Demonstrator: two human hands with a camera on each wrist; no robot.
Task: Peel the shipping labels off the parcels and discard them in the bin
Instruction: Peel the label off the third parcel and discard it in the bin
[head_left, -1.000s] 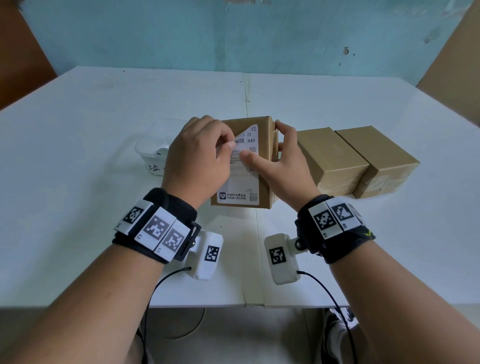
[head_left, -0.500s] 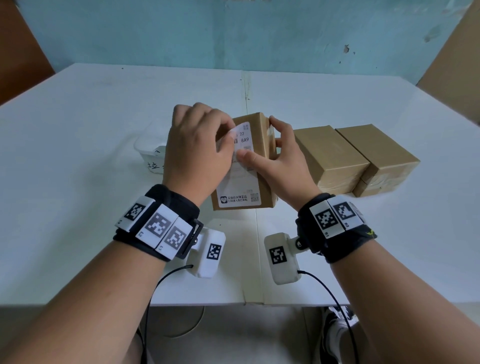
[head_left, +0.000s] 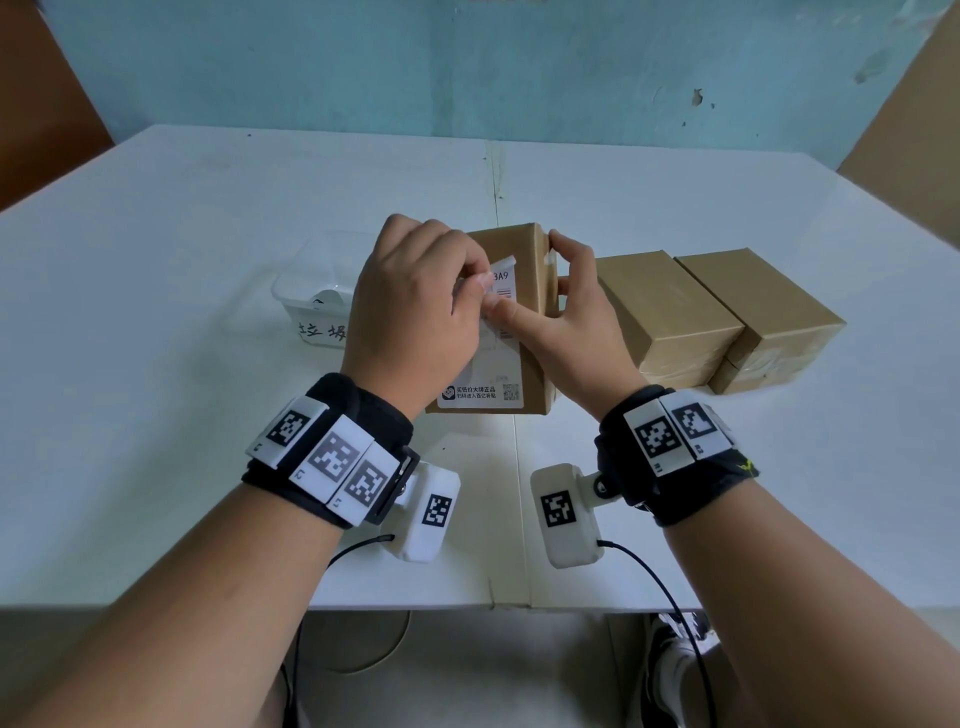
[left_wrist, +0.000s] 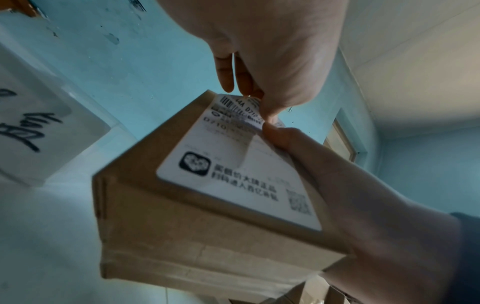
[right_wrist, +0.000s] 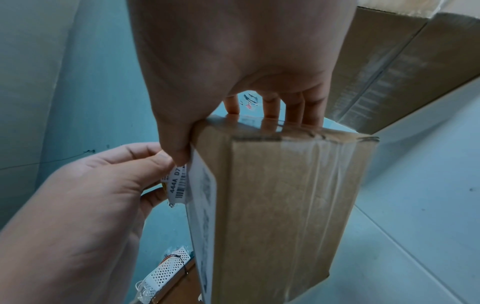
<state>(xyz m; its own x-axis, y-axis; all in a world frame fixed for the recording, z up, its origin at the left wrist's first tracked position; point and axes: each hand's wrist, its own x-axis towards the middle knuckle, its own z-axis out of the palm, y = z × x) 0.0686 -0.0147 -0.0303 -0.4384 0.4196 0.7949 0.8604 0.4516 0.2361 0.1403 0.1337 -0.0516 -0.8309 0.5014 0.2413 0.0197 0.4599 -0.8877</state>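
A brown cardboard parcel stands tilted up on the white table, its face covered by a white shipping label. My left hand pinches the label's lifted top corner between thumb and forefinger. In the left wrist view the label still sticks over most of the parcel. My right hand grips the parcel, thumb pressed on the label face and fingers curled over the far top edge. The right wrist view shows the peeled strip standing off the parcel.
A clear plastic bin with handwritten characters sits just left of the parcel, partly hidden by my left hand. Two more brown parcels lie side by side to the right, no label on their visible faces. The table's front edge is near my wrists.
The label's top edge has come further off the parcel, folding over more of its print. My left hand has shifted slightly across the label; my right hand keeps its hold.
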